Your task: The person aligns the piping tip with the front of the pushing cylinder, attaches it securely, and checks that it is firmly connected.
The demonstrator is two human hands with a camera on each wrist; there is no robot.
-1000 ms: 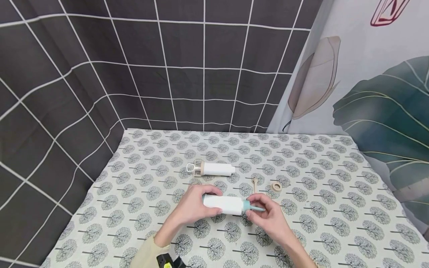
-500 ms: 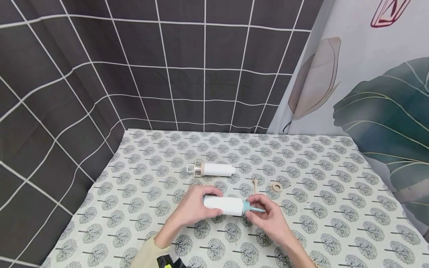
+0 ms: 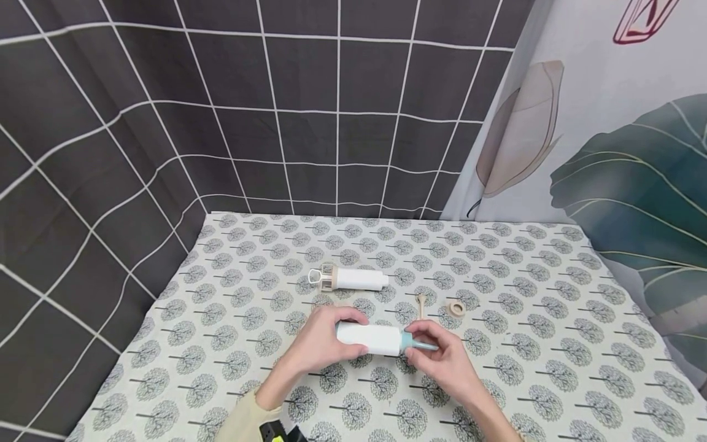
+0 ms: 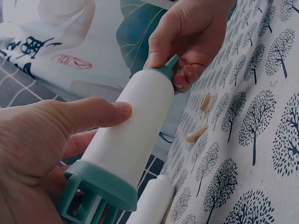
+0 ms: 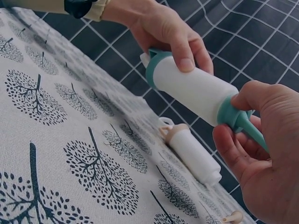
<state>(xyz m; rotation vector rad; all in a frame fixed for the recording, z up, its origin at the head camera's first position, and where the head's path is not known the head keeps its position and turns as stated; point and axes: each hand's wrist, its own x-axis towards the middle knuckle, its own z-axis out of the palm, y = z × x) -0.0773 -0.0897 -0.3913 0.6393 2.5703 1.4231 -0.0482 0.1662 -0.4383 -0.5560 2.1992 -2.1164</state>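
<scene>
My left hand (image 3: 323, 339) grips a white cylindrical tube (image 3: 369, 339) around its body, thumb on the near side. At the tube's left end is a teal slotted collar (image 4: 100, 184), best seen in the left wrist view. My right hand (image 3: 444, 356) pinches the teal cap (image 5: 228, 113) on the other end between thumb and fingers. A thin teal spout (image 5: 252, 133) sticks out of that cap, past the right fingers. The tube lies roughly level, spout to the right, above the patterned cloth. The curled right fingers partly hide the cap.
Behind the hands, a second white tube (image 3: 358, 279) with a beige slotted collar and a pull loop lies on the tree-print tablecloth (image 3: 254, 368). To its right are a small beige spout (image 3: 421, 304) and a beige ring (image 3: 456, 308). A dark grid curtain (image 3: 309, 135) hangs behind.
</scene>
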